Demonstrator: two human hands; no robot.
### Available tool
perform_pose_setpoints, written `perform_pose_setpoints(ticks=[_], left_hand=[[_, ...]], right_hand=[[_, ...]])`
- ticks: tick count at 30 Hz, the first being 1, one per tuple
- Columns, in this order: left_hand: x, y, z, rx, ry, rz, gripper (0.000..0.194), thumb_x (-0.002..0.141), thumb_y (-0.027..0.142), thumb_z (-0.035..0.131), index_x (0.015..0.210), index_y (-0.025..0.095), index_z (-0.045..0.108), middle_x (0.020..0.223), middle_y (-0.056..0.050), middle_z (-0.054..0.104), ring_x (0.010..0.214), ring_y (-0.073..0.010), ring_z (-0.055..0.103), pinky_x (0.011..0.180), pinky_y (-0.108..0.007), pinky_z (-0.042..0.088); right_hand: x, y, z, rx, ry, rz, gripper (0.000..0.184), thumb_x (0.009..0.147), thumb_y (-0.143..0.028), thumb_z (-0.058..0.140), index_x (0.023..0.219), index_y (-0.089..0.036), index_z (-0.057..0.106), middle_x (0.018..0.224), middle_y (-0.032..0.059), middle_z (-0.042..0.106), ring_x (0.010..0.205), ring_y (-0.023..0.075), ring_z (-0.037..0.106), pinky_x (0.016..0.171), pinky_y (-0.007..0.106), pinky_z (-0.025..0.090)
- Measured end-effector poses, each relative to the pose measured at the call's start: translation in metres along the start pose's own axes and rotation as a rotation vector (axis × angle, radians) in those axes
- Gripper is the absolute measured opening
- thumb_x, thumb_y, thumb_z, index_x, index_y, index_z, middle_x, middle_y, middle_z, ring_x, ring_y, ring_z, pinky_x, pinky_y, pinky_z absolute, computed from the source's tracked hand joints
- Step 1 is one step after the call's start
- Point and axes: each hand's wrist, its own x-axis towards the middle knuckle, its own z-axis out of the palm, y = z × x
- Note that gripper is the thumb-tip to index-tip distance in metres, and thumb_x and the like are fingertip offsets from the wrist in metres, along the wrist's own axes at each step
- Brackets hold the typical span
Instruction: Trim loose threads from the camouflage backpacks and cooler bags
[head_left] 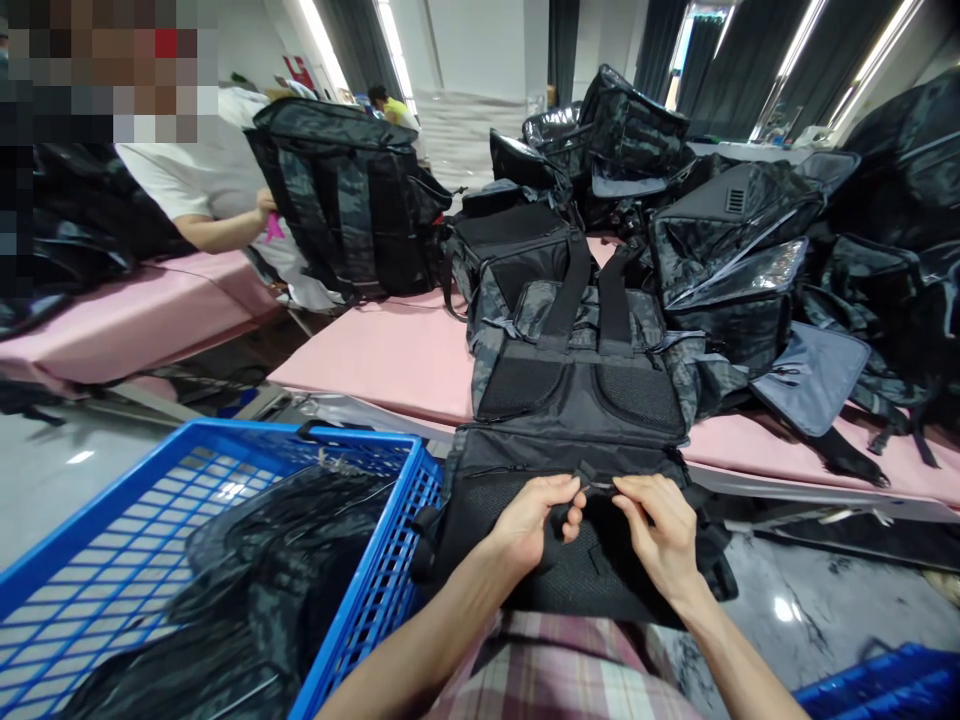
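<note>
Dark camouflage backpack (585, 390) lying across the near edge of the pink desk (390, 350). Left hand (536, 515) and right hand (664, 525): fingers pinch a thin piece (599, 486), unidentifiable, over the mesh panel (585, 585). Fabric probably soft, floppy; best gripped by webbing straps (570, 300).

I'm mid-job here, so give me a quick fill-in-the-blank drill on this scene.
1. Over the black bag, a thin strip shows between the person's right hand and ____ hand.
2. The large basket at left is coloured ____.
3. The tabletop beyond that bag is coloured ____.
Missing words: left; blue; pink.
</note>
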Motion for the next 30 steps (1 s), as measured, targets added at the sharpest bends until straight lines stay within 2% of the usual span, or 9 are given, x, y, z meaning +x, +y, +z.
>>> perform_pose_setpoints(ticks=[4, 6, 9, 13, 15, 18, 21, 24, 30], left_hand=[[-0.001, 0.001, 0.002, -0.138, 0.003, -0.141, 0.01, 0.079, 0.01, 0.055, 0.07, 0.007, 0.056, 0.054, 0.003, 0.045, 0.038, -0.0005, 0.038, 0.036, -0.011, 0.024], [-0.002, 0.001, 0.004, -0.173, -0.01, -0.177, 0.013, 0.082, 0.009, 0.05, 0.069, 0.007, 0.056, 0.053, 0.003, 0.043, 0.037, -0.0002, 0.036, 0.036, -0.011, 0.022], [-0.002, -0.001, 0.005, -0.171, -0.059, -0.214, 0.013, 0.08, 0.007, 0.051, 0.067, 0.007, 0.055, 0.052, 0.003, 0.041, 0.036, -0.0001, 0.033, 0.035, -0.011, 0.019], [-0.001, -0.006, 0.005, -0.101, -0.124, -0.242, 0.006, 0.071, 0.006, 0.058, 0.067, 0.008, 0.055, 0.05, 0.005, 0.038, 0.035, -0.0001, 0.03, 0.036, -0.012, 0.016], [-0.002, -0.007, 0.006, -0.023, -0.107, -0.149, 0.007, 0.069, 0.012, 0.062, 0.067, 0.009, 0.056, 0.049, 0.005, 0.041, 0.035, -0.0013, 0.032, 0.036, -0.014, 0.018], [-0.006, -0.007, 0.007, 0.252, 0.037, 0.247, 0.021, 0.068, 0.028, 0.066, 0.061, 0.01, 0.057, 0.05, 0.0, 0.052, 0.038, -0.0056, 0.043, 0.038, -0.017, 0.028], [-0.008, -0.007, 0.009, 0.524, 0.224, 0.526, 0.023, 0.068, 0.032, 0.065, 0.061, 0.011, 0.061, 0.054, -0.003, 0.06, 0.043, -0.0093, 0.052, 0.043, -0.02, 0.036], [-0.008, -0.012, 0.008, 0.689, 0.291, 0.589, 0.02, 0.072, 0.031, 0.06, 0.07, 0.012, 0.066, 0.058, -0.004, 0.063, 0.046, -0.0105, 0.055, 0.046, -0.02, 0.04], [-0.008, -0.016, 0.007, 0.85, 0.266, 0.645, 0.02, 0.076, 0.029, 0.056, 0.071, 0.014, 0.068, 0.058, -0.004, 0.065, 0.049, -0.0121, 0.058, 0.05, -0.021, 0.043]], right_hand=[[-0.002, 0.004, 0.002, 0.093, 0.087, 0.088, 0.013, 0.082, -0.017, 0.055, 0.09, -0.022, 0.063, 0.081, 0.0039, 0.067, 0.074, 0.0168, 0.062, 0.067, 0.033, 0.048], [-0.003, 0.006, 0.003, 0.089, 0.115, 0.06, 0.016, 0.081, -0.016, 0.057, 0.094, -0.022, 0.062, 0.084, 0.0042, 0.067, 0.077, 0.0174, 0.062, 0.069, 0.034, 0.048], [-0.002, 0.005, 0.005, 0.068, 0.105, -0.032, 0.019, 0.079, -0.014, 0.059, 0.096, -0.022, 0.062, 0.086, 0.0052, 0.067, 0.078, 0.0181, 0.062, 0.07, 0.035, 0.047], [0.001, 0.003, 0.007, 0.071, 0.087, -0.055, 0.015, 0.08, -0.015, 0.057, 0.091, -0.022, 0.064, 0.08, 0.0046, 0.068, 0.072, 0.0173, 0.062, 0.066, 0.034, 0.046], [0.001, 0.001, 0.005, 0.113, 0.096, 0.012, 0.012, 0.081, -0.016, 0.056, 0.087, -0.022, 0.065, 0.077, 0.0036, 0.067, 0.069, 0.0165, 0.062, 0.064, 0.033, 0.047], [0.002, -0.002, 0.0, 0.131, 0.102, 0.136, 0.013, 0.083, -0.018, 0.054, 0.089, -0.022, 0.064, 0.078, 0.0034, 0.067, 0.072, 0.0165, 0.062, 0.064, 0.032, 0.048], [0.003, -0.006, -0.006, 0.017, 0.065, 0.06, 0.018, 0.081, -0.017, 0.056, 0.097, -0.022, 0.064, 0.087, 0.005, 0.068, 0.079, 0.0178, 0.062, 0.071, 0.033, 0.048], [0.006, -0.009, -0.007, -0.091, 0.047, -0.04, 0.024, 0.08, -0.013, 0.056, 0.103, -0.021, 0.062, 0.089, 0.006, 0.068, 0.081, 0.0181, 0.062, 0.071, 0.033, 0.047], [0.009, -0.011, -0.004, -0.24, 0.058, -0.161, 0.029, 0.078, -0.01, 0.059, 0.107, -0.018, 0.059, 0.087, 0.0075, 0.068, 0.078, 0.0177, 0.061, 0.067, 0.031, 0.044]])
